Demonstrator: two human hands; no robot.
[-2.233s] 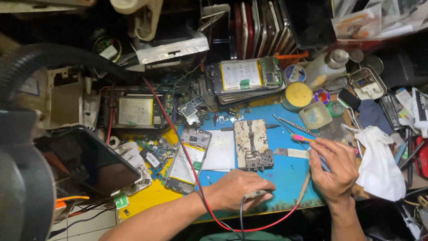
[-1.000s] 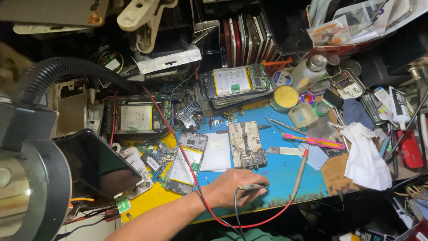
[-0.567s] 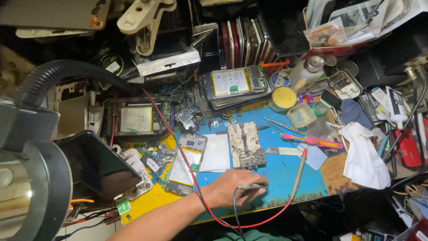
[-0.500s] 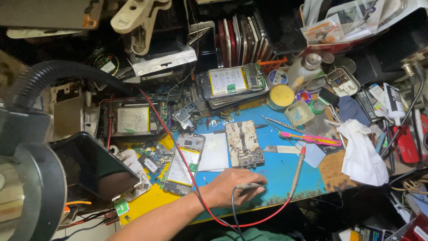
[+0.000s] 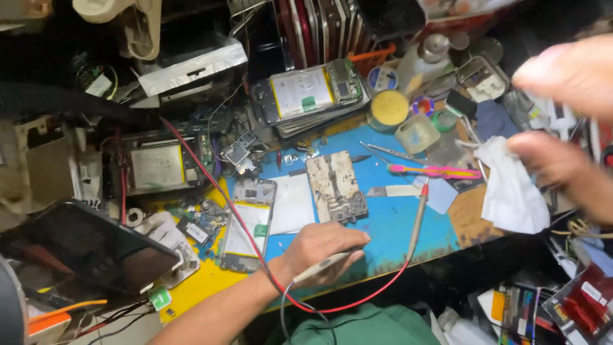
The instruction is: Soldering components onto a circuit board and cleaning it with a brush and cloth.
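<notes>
My left hand (image 5: 322,250) rests on the front edge of the blue mat (image 5: 389,223) and grips a pale pen-shaped tool (image 5: 325,263) with a grey cable running off its back end. Just beyond it lie a worn metal board holder (image 5: 337,186), a white card (image 5: 290,203) and an opened phone (image 5: 248,225). A red-tipped probe (image 5: 418,214) lies on the mat to the right, its red wire looping under my wrist. My right hand (image 5: 565,118) is raised at the far right, blurred and near the camera, fingers apart and holding nothing.
A pink-handled brush (image 5: 434,171), tweezers (image 5: 389,153) and a white cloth (image 5: 511,185) lie at the right. A stack of opened phones (image 5: 313,96), a yellow tin (image 5: 389,107) and small jars crowd the back. A dark tablet (image 5: 83,246) leans at the left.
My right hand, out of sight in the last second, is now up in view at the right. My left hand keeps its hold on the tool at the mat's front edge.
</notes>
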